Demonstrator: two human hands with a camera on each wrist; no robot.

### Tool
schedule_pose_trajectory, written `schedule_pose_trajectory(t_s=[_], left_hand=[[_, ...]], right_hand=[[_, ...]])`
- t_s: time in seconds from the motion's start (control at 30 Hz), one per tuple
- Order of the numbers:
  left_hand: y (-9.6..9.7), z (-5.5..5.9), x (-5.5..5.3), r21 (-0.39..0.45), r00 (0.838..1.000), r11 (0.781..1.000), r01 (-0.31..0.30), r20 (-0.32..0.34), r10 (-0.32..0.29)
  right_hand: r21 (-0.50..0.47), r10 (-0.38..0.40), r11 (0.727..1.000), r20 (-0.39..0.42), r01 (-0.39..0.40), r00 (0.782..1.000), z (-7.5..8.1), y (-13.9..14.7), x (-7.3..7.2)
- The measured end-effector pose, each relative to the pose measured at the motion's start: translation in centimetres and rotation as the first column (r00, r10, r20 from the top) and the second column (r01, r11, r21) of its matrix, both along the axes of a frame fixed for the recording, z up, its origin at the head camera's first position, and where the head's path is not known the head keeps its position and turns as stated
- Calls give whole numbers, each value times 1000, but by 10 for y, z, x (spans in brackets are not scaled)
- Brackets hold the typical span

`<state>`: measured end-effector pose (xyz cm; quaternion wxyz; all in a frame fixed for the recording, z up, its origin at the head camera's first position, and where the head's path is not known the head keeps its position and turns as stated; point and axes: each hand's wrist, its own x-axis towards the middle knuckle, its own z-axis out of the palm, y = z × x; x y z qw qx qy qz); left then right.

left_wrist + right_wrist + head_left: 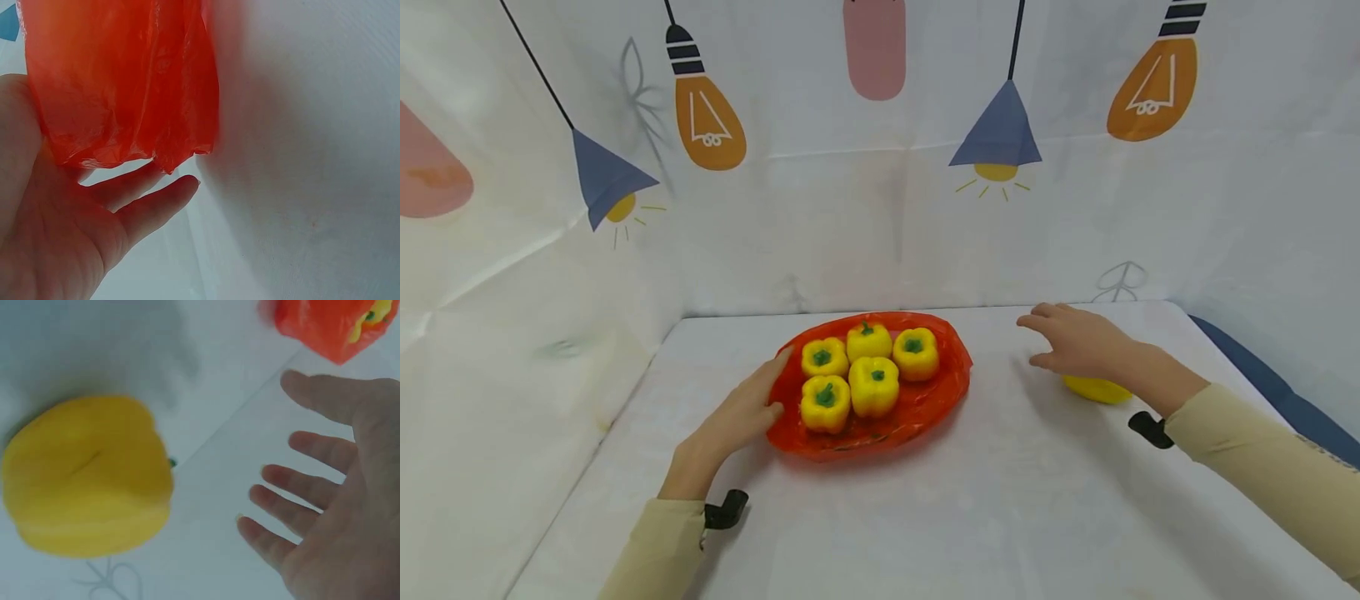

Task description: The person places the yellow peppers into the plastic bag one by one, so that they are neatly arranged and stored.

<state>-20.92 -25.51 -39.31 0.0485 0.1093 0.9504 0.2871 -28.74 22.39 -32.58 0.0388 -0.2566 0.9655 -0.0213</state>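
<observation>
Several yellow bell peppers (874,387) with green stems sit together in a red plastic-covered tray (951,367). At the tray's left edge is my left hand (737,417), its fingers extended along the side. Red plastic (125,81) overlaps part of that palm in the left wrist view. My right hand (1078,340) is held above the table on the right, fingers spread and holding nothing. Below and behind it lies a separate yellow bell pepper (87,481), mostly covered by the hand and wrist in the head view.
A white cloth (962,517) covers the table. White sheeting (850,225) printed with lamps and bulbs stands behind and to the sides. Dark blue material (1285,383) shows past the table's right edge.
</observation>
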Motion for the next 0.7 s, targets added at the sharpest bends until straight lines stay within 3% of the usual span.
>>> schedule_pose_trajectory(t_s=[0.23,0.43,0.57,0.7], left_hand=[[-1,2,-1,-15,1000,1000,-18,10,18],[-1,2,-2,-9,1000,1000,-8,1,8],[-1,1,-3,-10,1000,1000,-6,6,6],[0,1,-4,-4,1000,1000,-5,17,5]], right_hand=[[83,-73,994,113,64,991,0,29,-3],[126,-149,984,214,125,965,-9,42,-7],[122,-157,984,247,130,956,-15,47,-7],[118,-133,987,243,107,961,-17,49,-7]])
